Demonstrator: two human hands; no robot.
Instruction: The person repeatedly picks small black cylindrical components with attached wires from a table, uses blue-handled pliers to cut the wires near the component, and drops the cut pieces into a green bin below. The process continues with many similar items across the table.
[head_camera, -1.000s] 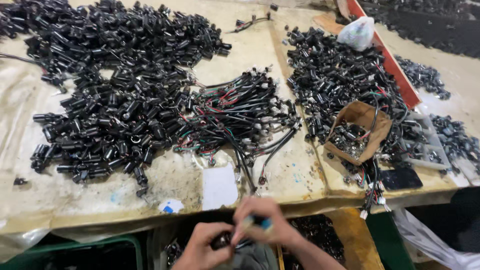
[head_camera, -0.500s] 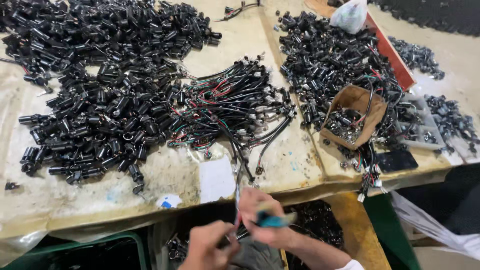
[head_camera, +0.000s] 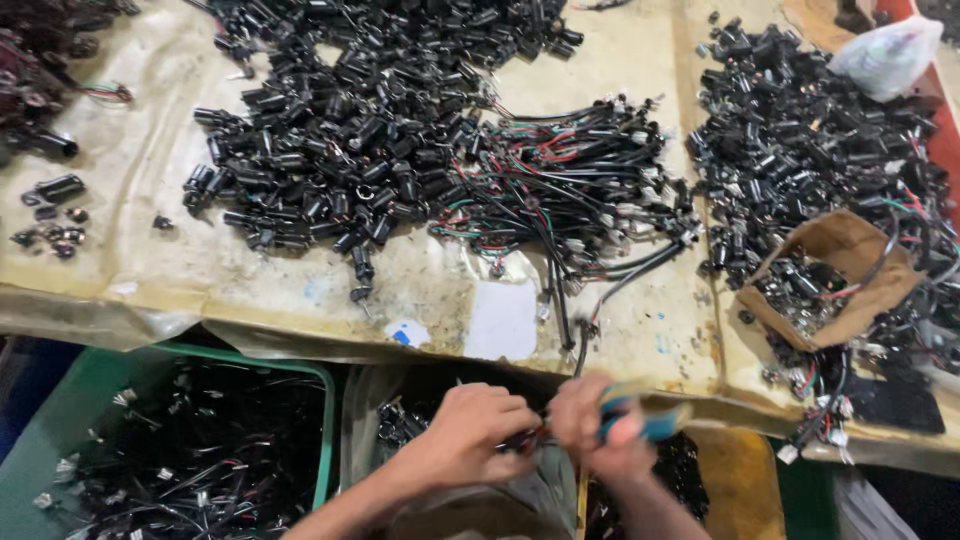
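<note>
A small dark part with thin wires (head_camera: 535, 440) is held between the two hands, below the front edge of the table and above a bag-lined bin; its exact shape cannot be told because of blur. The left hand (head_camera: 470, 435) is closed around one side of the part, fingers curled narrow. The right hand (head_camera: 600, 430) is closed on a blue-handled tool (head_camera: 640, 420), whose handles stick out to the right; the tool's tip is hidden where the two hands meet, touching each other.

Directly beneath the hands, a bin lined with a clear bag (head_camera: 470, 500) is seen, holding dark parts. To its left, a green crate (head_camera: 250, 365) is filled with black wired pieces.

Above the hands, the table (head_camera: 130, 270) is covered with a stained yellowish sheet. A white paper slip (head_camera: 503, 320) lies flat near the front edge, with a smaller blue and white scrap (head_camera: 405, 333) just beside it. Behind the slip, a bundle of black, red and green wired leads (head_camera: 570, 190) is spread out. To the left of the bundle, a large heap of black cylinders (head_camera: 350, 130) is piled. To the right, a second heap of black parts (head_camera: 800, 140) lies, with an open cardboard box (head_camera: 840, 280) at its near side. A clear plastic bag (head_camera: 885, 55) rests at the far right corner.
</note>
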